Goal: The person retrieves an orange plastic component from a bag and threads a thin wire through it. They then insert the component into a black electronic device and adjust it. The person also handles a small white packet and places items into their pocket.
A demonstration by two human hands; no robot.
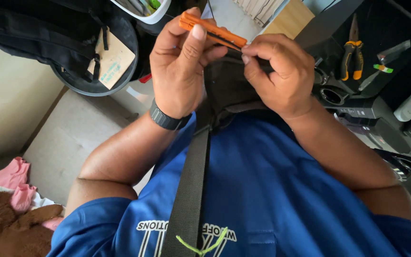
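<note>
Left hand point(179, 71) pinches slim, light, rigid orange plastic tool point(212, 29) mid-body, top centre; right hand point(277, 71) pinches its dark tip.

Orange tool point(212, 29) partly behind fingers point(193, 40)

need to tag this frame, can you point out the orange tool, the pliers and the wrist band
orange tool point(215, 30): head view, middle of its orange body
pliers point(351, 57): head view, orange handles
wrist band point(165, 120): head view, dark strap on the left wrist

A slim orange tool point(212, 29) with a dark inner strip lies tilted, raised above a blue shirt.
</note>
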